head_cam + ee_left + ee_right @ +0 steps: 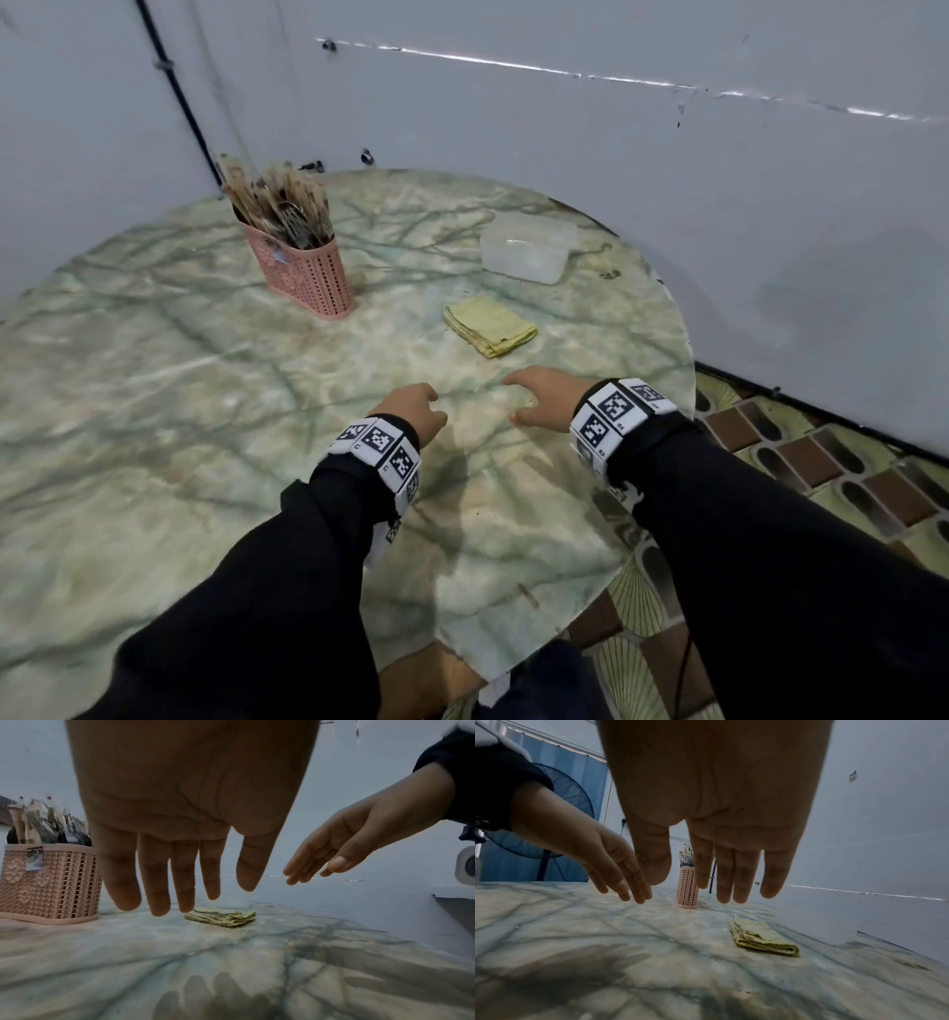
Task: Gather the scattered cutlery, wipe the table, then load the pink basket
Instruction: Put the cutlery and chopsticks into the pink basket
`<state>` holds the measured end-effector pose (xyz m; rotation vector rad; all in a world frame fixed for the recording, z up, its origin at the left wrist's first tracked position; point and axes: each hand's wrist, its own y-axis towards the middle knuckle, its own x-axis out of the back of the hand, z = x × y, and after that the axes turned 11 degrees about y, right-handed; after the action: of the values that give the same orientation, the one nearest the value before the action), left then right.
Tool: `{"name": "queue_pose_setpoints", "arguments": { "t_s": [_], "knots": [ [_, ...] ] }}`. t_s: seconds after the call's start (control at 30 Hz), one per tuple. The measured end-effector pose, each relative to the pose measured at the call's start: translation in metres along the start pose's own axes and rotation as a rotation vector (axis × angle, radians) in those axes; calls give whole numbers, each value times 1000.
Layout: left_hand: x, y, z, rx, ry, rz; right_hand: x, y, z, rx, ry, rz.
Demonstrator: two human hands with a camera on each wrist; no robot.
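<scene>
Over the near middle of the counter [154,370] I have both hands hovering palm down, side by side and apart from each other. My left hand [416,411] holds nothing; in the left wrist view its fingers [159,882] hang straight and slightly spread above the marbled green top, not touching it. My right hand [544,395] is just as empty, and the right wrist view shows its fingers [741,874] straight and close together, with the thumb standing off to the side, clear of the surface.

The pink basket [308,272] stands upright toward the far left of the counter, near the wall [565,128]. The cutlery [287,216] is in it, standing on end and fanned out above the rim: forks, and what look like paper-wrapped chopsticks. I cannot tell the pieces apart more finely than that.

A folded yellow cloth [490,326] lies flat on the counter just beyond my right hand, between it and a clear plastic box [529,246] with its lid on, which sits further back on the right. The cloth and the box are apart. Both sleeves are black, each with a band of black-and-white markers at the wrist.
</scene>
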<state>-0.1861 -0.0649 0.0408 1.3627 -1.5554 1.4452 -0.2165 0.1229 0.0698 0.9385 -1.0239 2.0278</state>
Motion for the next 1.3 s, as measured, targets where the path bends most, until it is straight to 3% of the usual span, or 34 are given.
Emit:
{"name": "queue_pose_setpoints", "arguments": {
  "t_s": [0.33,0.7,0.9,1.13,1.3],
  "knots": [
    [16,76,-28,113,-87,-45,41,82,-36,77,-96,124],
    [12,109,-48,235,-117,-46,67,146,-66,180,-39,100],
    [8,126,-62,339,-171,-74,59,189,-70,225,-57,119],
    [4,140,-85,555,-274,-148,35,231,-69,301,-58,229],
    [-8,137,-102,687,-334,-186,16,234,-71,321,-220,272]
  ]
}}
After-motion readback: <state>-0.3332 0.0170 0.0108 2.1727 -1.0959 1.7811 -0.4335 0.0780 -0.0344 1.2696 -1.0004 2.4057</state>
